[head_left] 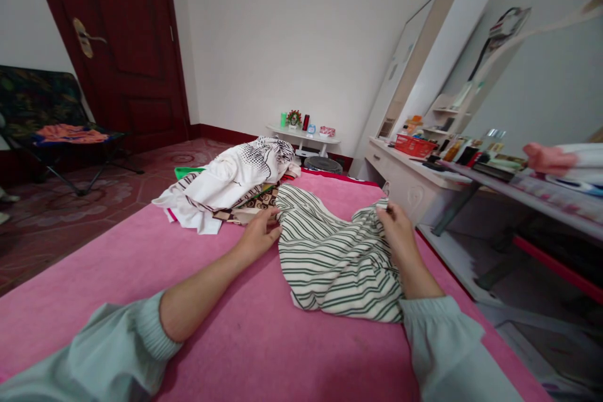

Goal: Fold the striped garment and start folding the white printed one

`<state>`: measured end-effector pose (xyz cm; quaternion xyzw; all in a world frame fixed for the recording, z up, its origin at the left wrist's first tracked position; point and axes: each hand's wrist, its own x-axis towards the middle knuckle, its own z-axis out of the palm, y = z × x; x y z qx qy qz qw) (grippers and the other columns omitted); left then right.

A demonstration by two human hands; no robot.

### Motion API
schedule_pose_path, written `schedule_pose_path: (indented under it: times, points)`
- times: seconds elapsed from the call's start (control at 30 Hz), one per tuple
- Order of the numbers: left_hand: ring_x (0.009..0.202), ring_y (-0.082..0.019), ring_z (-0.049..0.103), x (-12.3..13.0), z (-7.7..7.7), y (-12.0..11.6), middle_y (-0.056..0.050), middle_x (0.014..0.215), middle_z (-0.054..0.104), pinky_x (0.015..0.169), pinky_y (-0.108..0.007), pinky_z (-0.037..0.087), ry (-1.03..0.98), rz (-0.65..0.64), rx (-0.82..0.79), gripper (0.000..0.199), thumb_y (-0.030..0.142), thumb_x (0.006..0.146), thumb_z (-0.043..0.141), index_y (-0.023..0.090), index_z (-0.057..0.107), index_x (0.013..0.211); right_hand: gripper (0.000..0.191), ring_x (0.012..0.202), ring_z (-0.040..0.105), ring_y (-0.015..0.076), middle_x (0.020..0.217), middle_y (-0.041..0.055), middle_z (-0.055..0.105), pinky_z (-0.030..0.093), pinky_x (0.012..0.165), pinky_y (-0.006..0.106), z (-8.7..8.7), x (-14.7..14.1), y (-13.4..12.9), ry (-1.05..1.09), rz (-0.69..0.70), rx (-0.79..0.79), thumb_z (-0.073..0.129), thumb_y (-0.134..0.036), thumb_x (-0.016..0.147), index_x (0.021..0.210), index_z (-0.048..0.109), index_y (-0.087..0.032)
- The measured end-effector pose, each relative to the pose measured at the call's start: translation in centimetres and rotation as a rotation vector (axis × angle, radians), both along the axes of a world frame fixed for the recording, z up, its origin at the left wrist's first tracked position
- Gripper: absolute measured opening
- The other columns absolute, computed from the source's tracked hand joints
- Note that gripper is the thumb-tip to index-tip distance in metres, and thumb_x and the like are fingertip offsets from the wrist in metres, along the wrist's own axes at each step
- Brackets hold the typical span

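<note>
A white garment with dark green stripes (339,257) lies crumpled over the pink bed cover (245,333), its upper edge sagging between my hands. My left hand (260,233) pinches its left upper corner. At the right upper corner, my right hand (396,229) has its fingers closed on the cloth. What kind of garment it is does not show clearly. Just beyond my left hand is a heap of clothes, with a white printed garment (230,169) on top and a brown patterned cloth (257,204) beneath.
A dressing table (396,166) with a red basket (414,146) and bottles stands along the right. A small white shelf (301,133) is against the far wall. At the left, a folding chair (42,103) stands before a dark red door (113,44).
</note>
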<state>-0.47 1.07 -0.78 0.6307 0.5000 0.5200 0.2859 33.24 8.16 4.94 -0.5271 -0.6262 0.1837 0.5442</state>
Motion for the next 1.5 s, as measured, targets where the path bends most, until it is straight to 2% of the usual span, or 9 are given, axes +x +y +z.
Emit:
schedule_pose_path:
  times: [0.1,0.27,0.73,0.87,0.93,1.03,1.3,1.4,1.5]
  points:
    - [0.096,-0.021,0.063,0.1,-0.1,-0.2,-0.010,0.116,0.057,0.089,-0.041,0.052,0.154,0.024,0.050,0.040,0.018,0.076,0.059,0.018,0.056,0.116,0.043,0.106,0.058,0.0280,0.105,0.0106,0.066,0.043,0.096,0.045,-2.9,-0.7,0.1,-0.250,0.015,-0.123,0.062,-0.038,0.067,0.103,0.063,-0.015]
    - [0.092,-0.020,0.062,0.3,0.1,-0.1,-0.010,0.113,0.057,0.089,-0.039,0.051,0.307,0.066,0.108,0.037,0.013,0.076,0.056,0.016,0.058,0.112,0.048,0.122,0.049,0.0291,0.125,0.0172,0.057,0.036,0.105,0.045,-5.6,-0.3,0.6,-0.480,-0.016,-0.055,0.058,-0.031,0.068,0.111,0.062,-0.011]
    - [0.085,-0.019,0.061,0.4,0.8,0.3,-0.006,0.102,0.061,0.083,-0.034,0.050,0.314,0.114,0.081,0.030,0.013,0.075,0.056,0.020,0.065,0.102,0.044,0.122,0.049,0.0291,0.122,0.0147,0.058,0.037,0.104,0.046,-6.0,-0.6,0.8,-0.510,-0.042,-0.023,0.056,-0.036,0.069,0.108,0.063,-0.015]
    - [0.084,-0.019,0.061,0.4,0.7,0.3,-0.006,0.101,0.062,0.081,-0.034,0.050,0.315,0.113,0.083,0.029,0.014,0.075,0.056,0.019,0.065,0.103,0.055,0.115,0.052,0.0290,0.119,0.0154,0.059,0.040,0.100,0.047,-5.7,-0.7,0.5,-0.470,-0.060,-0.021,0.060,-0.037,0.066,0.115,0.058,-0.013]
    - [0.084,-0.019,0.062,0.4,0.7,0.3,-0.006,0.101,0.063,0.081,-0.033,0.049,0.309,0.103,0.087,0.029,0.015,0.076,0.056,0.019,0.065,0.104,0.059,0.109,0.055,0.0294,0.115,0.0161,0.060,0.042,0.097,0.046,-5.3,-0.7,0.1,-0.443,-0.078,-0.022,0.062,-0.035,0.063,0.116,0.057,-0.011]
    - [0.084,-0.019,0.062,0.4,0.8,0.3,-0.005,0.099,0.065,0.080,-0.032,0.049,0.266,0.066,0.086,0.029,0.017,0.077,0.055,0.019,0.065,0.104,0.044,0.094,0.059,0.0264,0.098,0.0106,0.066,0.045,0.091,0.044,-4.1,-0.8,-0.4,-0.300,-0.080,-0.036,0.061,-0.032,0.063,0.103,0.064,-0.013]
    - [0.089,-0.019,0.061,0.7,1.6,-1.2,-0.005,0.102,0.065,0.078,-0.031,0.050,0.126,0.093,0.105,0.027,0.020,0.083,0.050,0.020,0.065,0.105,0.018,0.085,0.064,0.0195,0.081,-0.0030,0.064,0.049,0.093,0.044,4.5,2.2,-1.3,0.936,-0.290,0.366,0.065,-0.018,0.057,0.074,0.059,-0.023]
    - [0.102,-0.021,0.059,1.4,3.2,-1.8,-0.006,0.118,0.059,0.083,-0.032,0.050,0.106,0.173,0.194,0.032,0.019,0.084,0.047,0.022,0.062,0.112,0.019,0.091,0.064,0.0196,0.086,-0.0030,0.065,0.050,0.097,0.044,6.2,4.3,-1.6,1.036,-0.325,0.448,0.063,-0.011,0.057,0.065,0.055,-0.027]
    - [0.097,-0.019,0.060,2.3,5.4,-0.3,-0.007,0.124,0.055,0.082,-0.031,0.050,0.132,0.178,0.250,0.035,0.021,0.086,0.046,0.023,0.058,0.119,0.020,0.092,0.065,0.0184,0.089,-0.0028,0.065,0.052,0.095,0.042,6.1,5.3,-1.3,1.043,-0.272,0.383,0.058,-0.008,0.059,0.068,0.054,-0.026]
